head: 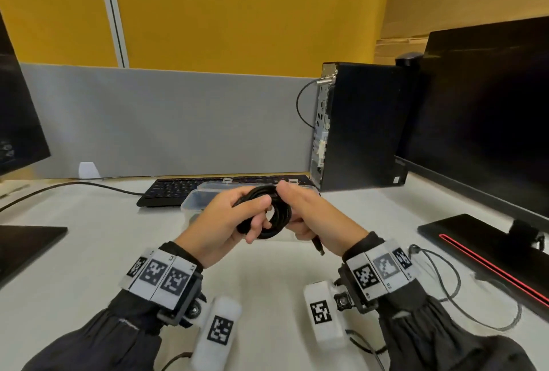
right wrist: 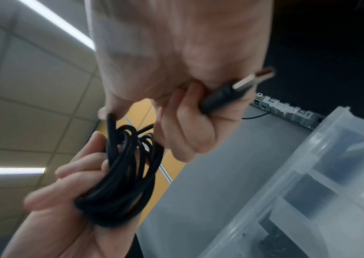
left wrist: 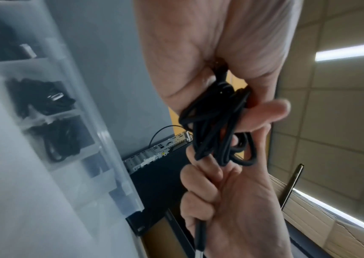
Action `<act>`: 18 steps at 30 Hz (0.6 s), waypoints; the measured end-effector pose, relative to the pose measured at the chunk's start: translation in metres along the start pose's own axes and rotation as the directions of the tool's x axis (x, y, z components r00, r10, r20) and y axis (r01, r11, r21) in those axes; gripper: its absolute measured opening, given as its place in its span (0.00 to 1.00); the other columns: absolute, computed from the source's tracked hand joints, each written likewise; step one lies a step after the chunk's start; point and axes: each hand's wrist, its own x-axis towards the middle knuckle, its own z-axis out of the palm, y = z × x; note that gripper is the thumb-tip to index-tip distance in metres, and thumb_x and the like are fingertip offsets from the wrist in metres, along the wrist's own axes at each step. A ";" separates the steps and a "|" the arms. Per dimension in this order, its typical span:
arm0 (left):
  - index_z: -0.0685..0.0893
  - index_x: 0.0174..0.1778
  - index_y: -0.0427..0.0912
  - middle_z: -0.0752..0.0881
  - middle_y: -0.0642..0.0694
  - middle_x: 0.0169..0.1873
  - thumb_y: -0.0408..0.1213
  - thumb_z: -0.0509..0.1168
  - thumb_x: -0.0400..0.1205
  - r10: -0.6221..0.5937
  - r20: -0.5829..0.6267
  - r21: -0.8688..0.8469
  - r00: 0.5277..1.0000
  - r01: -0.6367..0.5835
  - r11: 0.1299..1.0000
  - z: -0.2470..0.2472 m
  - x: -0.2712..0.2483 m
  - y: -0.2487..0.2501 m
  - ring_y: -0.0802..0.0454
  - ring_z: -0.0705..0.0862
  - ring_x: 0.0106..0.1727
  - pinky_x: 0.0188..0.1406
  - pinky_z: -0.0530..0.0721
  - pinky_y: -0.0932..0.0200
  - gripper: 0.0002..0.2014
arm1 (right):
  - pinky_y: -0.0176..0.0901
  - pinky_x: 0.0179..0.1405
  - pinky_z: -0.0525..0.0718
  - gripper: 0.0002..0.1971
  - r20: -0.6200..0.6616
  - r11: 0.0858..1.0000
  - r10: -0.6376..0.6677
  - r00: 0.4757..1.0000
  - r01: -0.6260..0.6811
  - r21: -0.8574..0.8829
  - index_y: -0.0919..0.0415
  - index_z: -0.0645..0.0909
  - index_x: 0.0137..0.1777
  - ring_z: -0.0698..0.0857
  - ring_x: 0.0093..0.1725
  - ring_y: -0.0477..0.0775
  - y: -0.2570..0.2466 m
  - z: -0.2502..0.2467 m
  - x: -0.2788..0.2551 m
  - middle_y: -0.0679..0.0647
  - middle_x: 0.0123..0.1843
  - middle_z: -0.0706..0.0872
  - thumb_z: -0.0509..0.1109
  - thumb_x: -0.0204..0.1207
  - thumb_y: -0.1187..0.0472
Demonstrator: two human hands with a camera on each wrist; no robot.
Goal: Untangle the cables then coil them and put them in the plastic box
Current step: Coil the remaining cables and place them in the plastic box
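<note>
I had both hands raised just above the tabletop (head: 89, 237), in front of the plastic box (head: 196, 197). My left hand (head: 225, 222) was curled round the black cable (head: 271, 213), which was wound into a small coil of several loops, its fingers threaded through the middle of the bundle. My right hand (head: 315, 216) pinched the far side of the same coil between thumb and forefinger, while its lower fingers were folded over the cable's free end, so that the USB plug (right wrist: 254, 80) stuck out below the palm (its metal tip clearly showed in the right wrist view).

The box was clear and lidless, divided by thin walls into a row of compartments. From the left wrist view I made out dark coiled cables (left wrist: 59, 141) in at least three neighbouring compartments, one with a silver connector (left wrist: 55, 96) lying on top; what the remaining cells held was too blurred for me to tell. The box sat on the tabletop just in front of a black keyboard (head: 166, 189), with a black computer tower (head: 362, 127) standing behind and to the right.
</note>
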 end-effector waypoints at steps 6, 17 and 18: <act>0.80 0.48 0.33 0.81 0.48 0.24 0.36 0.67 0.77 0.046 -0.207 0.160 0.977 -0.013 0.987 -0.004 0.003 -0.010 0.55 0.80 0.27 0.37 0.80 0.62 0.10 | 0.30 0.17 0.60 0.18 -0.002 0.995 0.003 1.000 -0.003 -0.095 0.57 0.77 0.62 0.63 0.20 0.41 0.006 0.005 -0.003 0.44 0.26 0.73 0.65 0.77 0.48; 0.78 0.36 0.50 0.79 0.57 0.27 0.60 0.55 0.76 0.093 0.058 0.668 0.994 -0.108 0.737 -0.019 -0.001 -0.014 0.61 0.74 0.30 0.32 0.71 0.66 0.18 | 0.30 0.16 0.58 0.19 -0.013 0.999 0.033 0.999 -0.033 0.025 0.69 0.77 0.59 0.60 0.19 0.41 0.016 0.007 -0.010 0.44 0.22 0.67 0.66 0.78 0.52; 0.78 0.36 0.50 0.78 0.57 0.26 0.60 0.55 0.76 0.121 0.056 0.649 0.991 -0.128 0.750 -0.019 -0.001 -0.013 0.61 0.74 0.30 0.31 0.71 0.67 0.18 | 0.30 0.16 0.58 0.18 -0.001 0.998 0.027 1.000 -0.027 0.057 0.67 0.78 0.56 0.59 0.20 0.41 0.016 0.007 -0.010 0.43 0.22 0.66 0.66 0.77 0.51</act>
